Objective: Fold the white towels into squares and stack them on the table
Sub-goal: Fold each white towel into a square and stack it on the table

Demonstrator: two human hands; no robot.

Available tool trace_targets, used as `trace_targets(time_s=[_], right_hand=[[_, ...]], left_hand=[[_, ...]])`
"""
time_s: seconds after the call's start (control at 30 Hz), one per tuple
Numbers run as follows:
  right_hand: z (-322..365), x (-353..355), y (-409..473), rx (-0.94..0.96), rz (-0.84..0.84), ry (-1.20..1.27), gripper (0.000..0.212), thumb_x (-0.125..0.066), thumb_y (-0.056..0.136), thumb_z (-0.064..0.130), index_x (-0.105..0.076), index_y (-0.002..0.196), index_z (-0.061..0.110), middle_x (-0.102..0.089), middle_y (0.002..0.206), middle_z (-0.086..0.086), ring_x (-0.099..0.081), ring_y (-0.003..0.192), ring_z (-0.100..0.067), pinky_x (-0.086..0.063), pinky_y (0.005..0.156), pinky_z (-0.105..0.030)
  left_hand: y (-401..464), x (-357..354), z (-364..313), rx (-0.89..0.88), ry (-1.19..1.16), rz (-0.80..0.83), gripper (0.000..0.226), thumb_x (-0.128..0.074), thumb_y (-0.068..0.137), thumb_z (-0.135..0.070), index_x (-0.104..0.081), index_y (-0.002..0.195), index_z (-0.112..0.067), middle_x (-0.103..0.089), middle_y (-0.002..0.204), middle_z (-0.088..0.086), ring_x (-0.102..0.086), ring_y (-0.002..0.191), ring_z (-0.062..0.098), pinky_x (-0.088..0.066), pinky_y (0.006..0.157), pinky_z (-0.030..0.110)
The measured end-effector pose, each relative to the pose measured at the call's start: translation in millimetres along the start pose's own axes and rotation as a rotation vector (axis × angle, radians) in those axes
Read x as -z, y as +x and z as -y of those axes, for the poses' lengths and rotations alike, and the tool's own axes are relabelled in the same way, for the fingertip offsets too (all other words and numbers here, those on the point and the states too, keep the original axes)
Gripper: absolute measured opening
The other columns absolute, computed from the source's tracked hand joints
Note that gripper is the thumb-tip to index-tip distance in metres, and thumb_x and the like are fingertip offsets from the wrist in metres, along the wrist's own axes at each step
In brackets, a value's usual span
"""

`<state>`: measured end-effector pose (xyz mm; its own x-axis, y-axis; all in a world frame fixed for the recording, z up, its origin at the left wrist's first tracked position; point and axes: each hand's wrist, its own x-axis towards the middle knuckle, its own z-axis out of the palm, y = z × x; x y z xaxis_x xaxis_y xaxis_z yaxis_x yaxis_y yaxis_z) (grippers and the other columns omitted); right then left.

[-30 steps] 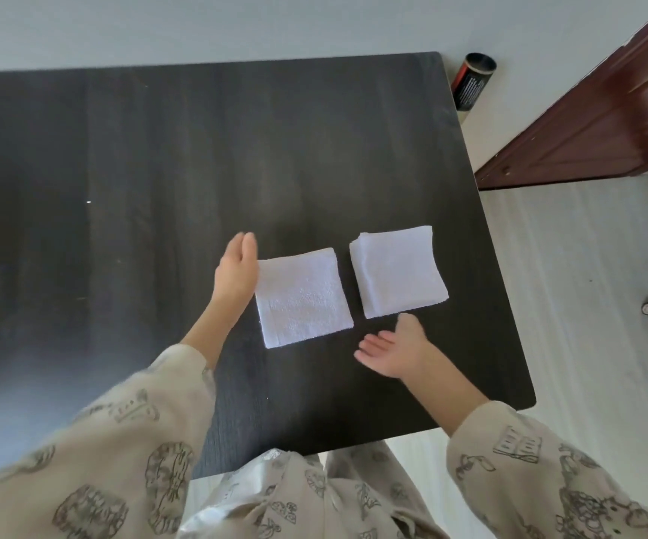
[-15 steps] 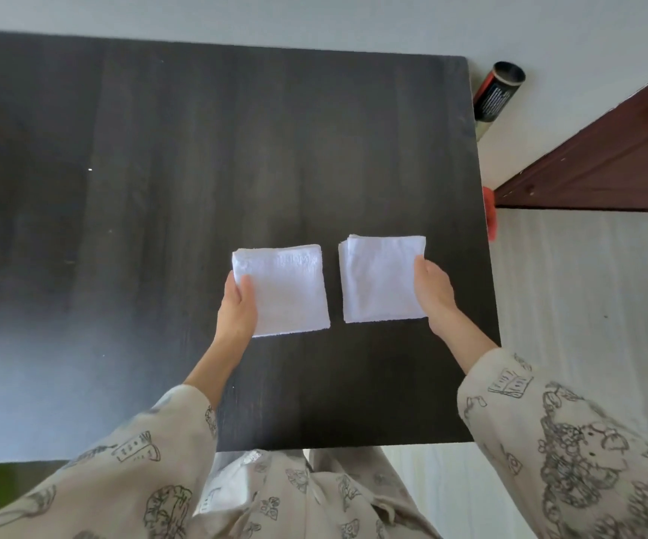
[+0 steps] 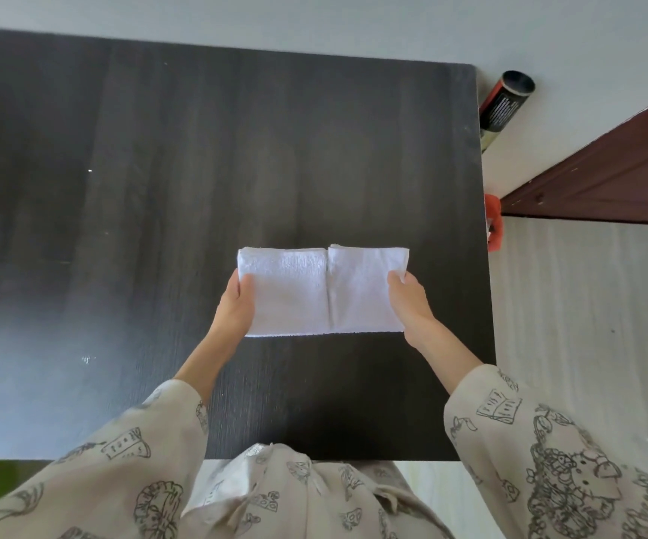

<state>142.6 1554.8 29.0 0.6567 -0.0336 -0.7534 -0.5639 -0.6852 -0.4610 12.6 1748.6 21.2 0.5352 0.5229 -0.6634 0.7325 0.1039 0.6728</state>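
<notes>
Two folded towels touching: left grip (image 3: 237, 305) holds left towel (image 3: 287, 293), right grip (image 3: 410, 301) holds right towel (image 3: 361, 289).

Dark table (image 3: 159, 188) — two touching white towels (image 3: 287, 293)

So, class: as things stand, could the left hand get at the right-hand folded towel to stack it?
Probably yes. The left hand grips the left towel, whose edge meets the right towel; only the right hand, gripping its far edge, is nearby.
</notes>
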Motion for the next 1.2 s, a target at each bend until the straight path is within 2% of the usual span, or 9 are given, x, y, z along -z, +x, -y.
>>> trace_targets(time_s=[0.3, 0.43, 0.6, 0.8, 1.07, 1.2], right_hand=[[25.1, -3.3, 11.5, -0.087, 0.015, 0.068, 0.052, -0.031, 0.098, 0.044, -0.031, 0.142, 0.018, -0.041, 0.140, -0.007, -0.046, 0.122, -0.028, -0.041, 0.102, -0.049], [50.3, -1.6, 22.9, -0.100, 0.032, 0.084, 0.053, -0.029, 0.098, 0.044, -0.030, 0.143, 0.016, -0.040, 0.140, -0.007, -0.046, 0.121, -0.028, -0.042, 0.101, -0.047], [95.5, 1.0, 43.9, -0.062, 0.038, 0.066, 0.051, -0.030, 0.098, 0.042, -0.032, 0.141, 0.014, -0.042, 0.138, -0.008, -0.048, 0.118, -0.028, -0.043, 0.099, -0.044], [160.4, 4.6, 79.2, -0.037, 0.028, 0.055, 0.054, -0.030, 0.098, 0.043, -0.027, 0.144, 0.014, -0.037, 0.143, -0.008, -0.043, 0.124, -0.029, -0.040, 0.102, -0.043], [237.6, 12.5, 127.7, -0.037, 0.026, 0.131, 0.057, -0.032, 0.099, 0.036, -0.019, 0.147, 0.009, -0.030, 0.149, -0.007, -0.035, 0.131, -0.029, -0.032, 0.104, -0.038], [273.5, 15.4, 146.6, -0.022, 0.029, 0.132, 0.054, -0.033, 0.099, 0.033, -0.022, 0.146, 0.008, -0.035, 0.145, -0.007, -0.038, 0.128, -0.028, -0.034, 0.099, -0.035]], left_hand=[[18.0, 0.6, -10.6, 0.014, 0.004, -0.018, 0.041, -0.018, 0.097, -0.039, -0.044, 0.126, -0.024, -0.059, 0.110, 0.002, -0.058, 0.102, 0.023, -0.049, 0.091, 0.047], [41.0, 5.7, -29.8, 0.018, 0.007, -0.020, 0.040, -0.019, 0.096, -0.039, -0.046, 0.122, -0.026, -0.059, 0.108, 0.002, -0.058, 0.100, 0.024, -0.048, 0.093, 0.048], [77.7, 11.9, -61.5, 0.001, -0.001, -0.028, 0.039, -0.020, 0.096, -0.038, -0.049, 0.118, -0.024, -0.060, 0.106, 0.002, -0.058, 0.100, 0.024, -0.047, 0.093, 0.047], [137.1, 16.6, -111.7, -0.014, -0.001, -0.053, 0.040, -0.022, 0.096, -0.035, -0.049, 0.121, -0.019, -0.060, 0.110, 0.003, -0.057, 0.103, 0.025, -0.046, 0.094, 0.045], [215.1, 26.2, -176.3, -0.010, -0.036, -0.021, 0.040, -0.023, 0.097, -0.035, -0.049, 0.122, -0.016, -0.058, 0.116, 0.003, -0.055, 0.107, 0.024, -0.044, 0.099, 0.044], [250.5, 30.0, -206.5, -0.044, 0.001, -0.008, 0.048, -0.021, 0.097, -0.038, -0.045, 0.130, -0.013, -0.057, 0.120, 0.005, -0.054, 0.109, 0.024, -0.042, 0.101, 0.045]])
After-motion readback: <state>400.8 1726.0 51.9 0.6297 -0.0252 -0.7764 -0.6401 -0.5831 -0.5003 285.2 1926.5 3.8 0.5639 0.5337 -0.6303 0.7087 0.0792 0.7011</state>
